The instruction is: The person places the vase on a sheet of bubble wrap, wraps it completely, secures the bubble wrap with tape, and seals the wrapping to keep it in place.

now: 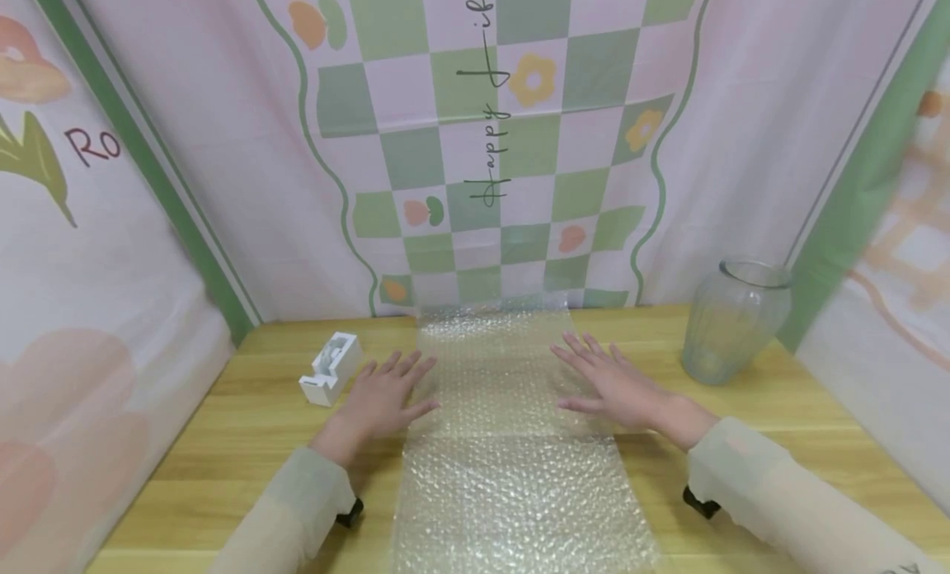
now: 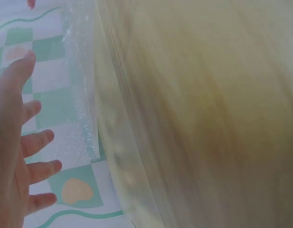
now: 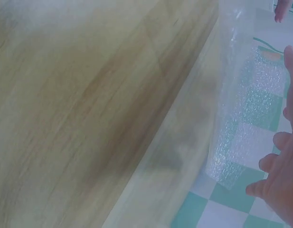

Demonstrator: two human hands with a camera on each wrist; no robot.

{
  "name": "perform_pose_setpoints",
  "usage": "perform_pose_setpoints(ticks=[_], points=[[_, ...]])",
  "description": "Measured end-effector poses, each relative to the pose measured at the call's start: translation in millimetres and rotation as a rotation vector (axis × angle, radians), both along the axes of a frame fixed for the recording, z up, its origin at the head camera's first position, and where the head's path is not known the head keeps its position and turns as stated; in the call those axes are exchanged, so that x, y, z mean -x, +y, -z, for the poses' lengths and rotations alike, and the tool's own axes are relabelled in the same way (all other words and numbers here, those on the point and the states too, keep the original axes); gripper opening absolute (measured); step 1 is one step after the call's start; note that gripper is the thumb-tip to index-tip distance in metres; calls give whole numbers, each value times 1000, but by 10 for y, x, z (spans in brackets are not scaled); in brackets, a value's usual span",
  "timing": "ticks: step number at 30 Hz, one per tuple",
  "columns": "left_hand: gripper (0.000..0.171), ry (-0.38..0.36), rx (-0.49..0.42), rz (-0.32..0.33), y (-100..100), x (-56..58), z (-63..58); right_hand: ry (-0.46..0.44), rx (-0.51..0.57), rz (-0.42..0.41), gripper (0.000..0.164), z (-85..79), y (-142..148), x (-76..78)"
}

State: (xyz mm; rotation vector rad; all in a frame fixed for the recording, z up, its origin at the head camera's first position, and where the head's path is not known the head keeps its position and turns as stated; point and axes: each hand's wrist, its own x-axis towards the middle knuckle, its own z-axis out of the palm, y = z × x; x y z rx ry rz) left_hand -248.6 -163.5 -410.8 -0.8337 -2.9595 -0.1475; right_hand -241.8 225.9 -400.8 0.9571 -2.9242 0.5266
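Observation:
A long sheet of clear bubble wrap (image 1: 512, 491) lies down the middle of the wooden table, its far end reaching the back curtain. My left hand (image 1: 386, 392), fingers spread, is at the sheet's left edge, thumb and fingertips pointing toward it. On the other side my right hand (image 1: 612, 384) is spread too, its fingertips overlapping the right edge in the head view. Neither hand grips anything. In the left wrist view the left hand (image 2: 13, 137) shows straight, parted fingers beside the bubble wrap (image 2: 82, 85); the right wrist view shows the right hand (image 3: 279, 161) likewise.
Left of the left hand stands a white tape dispenser (image 1: 331, 369) with a roll in it. A clear ribbed glass vase (image 1: 735, 322) stands at the table's back right. Behind the wooden table (image 1: 245, 442) hangs a checkered, printed curtain (image 1: 490, 145), with more cloth at both sides.

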Motion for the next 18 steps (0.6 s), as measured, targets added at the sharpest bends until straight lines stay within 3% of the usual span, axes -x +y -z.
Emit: perform_pose_setpoints(ticks=[9, 18], points=[[64, 89, -36, 73, -54, -17, -26, 21, 38, -19, 73, -65, 38, -36], [57, 111, -81, 116, -76, -44, -48, 62, 99, -47, 59, -155, 113, -105]])
